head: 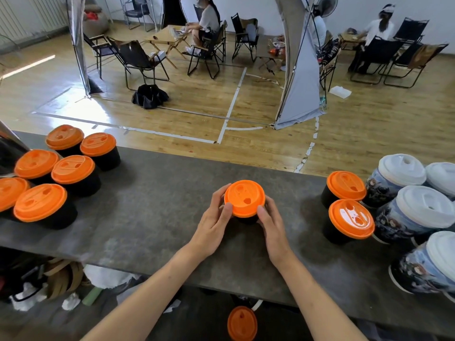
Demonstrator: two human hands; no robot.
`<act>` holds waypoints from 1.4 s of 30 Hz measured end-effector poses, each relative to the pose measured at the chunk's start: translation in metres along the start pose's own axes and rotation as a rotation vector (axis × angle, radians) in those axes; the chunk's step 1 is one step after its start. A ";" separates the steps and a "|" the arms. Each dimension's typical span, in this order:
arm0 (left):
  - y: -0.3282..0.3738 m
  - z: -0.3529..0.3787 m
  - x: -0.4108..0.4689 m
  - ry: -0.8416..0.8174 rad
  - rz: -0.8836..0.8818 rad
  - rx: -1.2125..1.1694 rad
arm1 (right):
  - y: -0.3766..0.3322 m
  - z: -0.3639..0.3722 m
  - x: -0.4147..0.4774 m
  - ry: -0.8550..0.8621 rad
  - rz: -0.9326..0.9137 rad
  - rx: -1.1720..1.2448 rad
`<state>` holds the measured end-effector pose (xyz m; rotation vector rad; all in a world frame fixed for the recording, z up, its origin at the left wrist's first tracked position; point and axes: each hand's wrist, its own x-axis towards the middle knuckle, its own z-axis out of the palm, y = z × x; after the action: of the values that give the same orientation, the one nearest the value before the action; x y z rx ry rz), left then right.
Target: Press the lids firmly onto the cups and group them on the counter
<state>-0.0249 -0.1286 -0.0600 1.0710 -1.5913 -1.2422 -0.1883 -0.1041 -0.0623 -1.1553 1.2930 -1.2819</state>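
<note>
The cup [246,219] is black. Only a dark sliver of its wall shows, because its lid [245,198] covers nearly all of it from above. The lid is a bright orange disc with a raised rim, a moulded band across its top and a small drinking hole on the near side. It sits level over the cup's mouth, though whether it is fully seated cannot be told. The cup stands upright on the grey, mottled worktop [160,205].

Both hands hold the lid between them. The left hand [211,225] takes it from the left, fingers curled round the far-left rim and thumb pressed against the near-left edge. The right hand [273,227] mirrors this, with its thumb on the near-right edge and its fingers wrapped round the right side. The cup therefore sits just beyond the thumbs, enclosed between the two hands.

Well to the left of the left hand stand six lidded cups [73,169], black with orange tops, packed close together. To the right of the right hand, clearly apart from it, is a pair of cups [346,185] of the same kind, one just behind the other. Beyond them, further right, are several taller patterned cups [422,206] with white lids. Between the forearms, below the worktop's near edge, a lower lid [242,323], also orange, shows on a lower level.
</note>
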 end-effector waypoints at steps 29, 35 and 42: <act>-0.010 0.003 0.007 0.049 -0.116 -0.171 | 0.003 0.000 -0.002 -0.074 -0.060 0.031; -0.016 0.003 0.009 0.037 -0.117 -0.153 | 0.006 0.001 0.005 0.011 -0.003 0.073; -0.014 0.002 0.010 0.031 -0.101 -0.156 | 0.008 0.001 0.003 -0.017 -0.028 0.014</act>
<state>-0.0278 -0.1401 -0.0729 1.0762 -1.4068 -1.3859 -0.1872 -0.1076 -0.0704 -1.1760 1.2579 -1.2966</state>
